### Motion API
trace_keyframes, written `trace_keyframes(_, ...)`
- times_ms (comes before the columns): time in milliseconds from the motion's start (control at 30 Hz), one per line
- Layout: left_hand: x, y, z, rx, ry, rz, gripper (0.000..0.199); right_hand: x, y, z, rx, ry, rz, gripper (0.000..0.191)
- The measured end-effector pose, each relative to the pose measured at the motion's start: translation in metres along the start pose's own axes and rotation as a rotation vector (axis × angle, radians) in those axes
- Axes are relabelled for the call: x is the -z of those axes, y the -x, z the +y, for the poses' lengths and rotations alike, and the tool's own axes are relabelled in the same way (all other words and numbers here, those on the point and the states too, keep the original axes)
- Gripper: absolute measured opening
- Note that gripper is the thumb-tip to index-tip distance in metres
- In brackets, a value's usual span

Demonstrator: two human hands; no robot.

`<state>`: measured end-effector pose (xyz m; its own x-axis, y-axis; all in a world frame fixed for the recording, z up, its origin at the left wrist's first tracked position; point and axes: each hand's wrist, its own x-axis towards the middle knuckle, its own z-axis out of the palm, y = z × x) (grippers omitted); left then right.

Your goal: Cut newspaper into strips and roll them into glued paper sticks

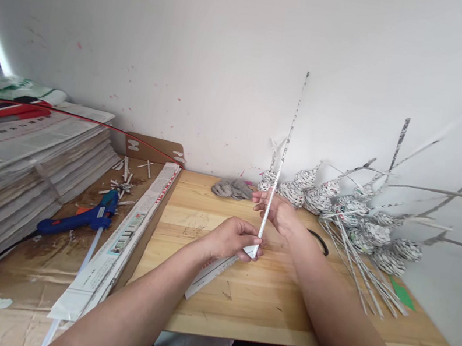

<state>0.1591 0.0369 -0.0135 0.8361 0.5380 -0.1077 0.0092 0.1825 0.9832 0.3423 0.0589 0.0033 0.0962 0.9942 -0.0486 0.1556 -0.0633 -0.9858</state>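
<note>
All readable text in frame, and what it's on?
Nothing quotable. Print seen, all too small or blurred:
Newspaper stack: headline and body characters.
Strip pile: red characters, small print.
Blue glue gun: small label.
Loose strip: red characters.
Rolled paper tube: broken print.
Plastic bag: green marks.

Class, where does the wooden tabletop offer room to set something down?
Bare wood lies between the newspaper strips and grey cloth, and between the paper strip at the left hand and the right forearm. The right side is crowded with woven paper shapes and paper sticks.
</note>
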Motion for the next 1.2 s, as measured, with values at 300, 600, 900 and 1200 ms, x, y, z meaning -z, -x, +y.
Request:
trace_keyframes(300, -0.001, 0.0, -0.001, 0.028, -0.107, 0.022, 0.028, 0.013, 0.038, 0.001, 0.194, -0.225, -0.205, 0.022)
trace_keyframes(600, -0.002, 0.001, -0.002, 0.003, -0.185, 0.022, 0.022, 0.011, 0.043, -0.007, 0.155, -0.205, -0.177, 0.025)
trace_keyframes(900, -0.001, 0.0, -0.002, 0.035, -0.166, 0.092, 0.023, 0.013, 0.045, -0.01, 0.188, -0.213, -0.114, 0.026)
trace_keyframes(1200, 0.0, 0.001, 0.001, 0.035, -0.195, 0.117, 0.022, 0.014, 0.048, -0.012, 0.206, -0.171, -0.103, 0.023)
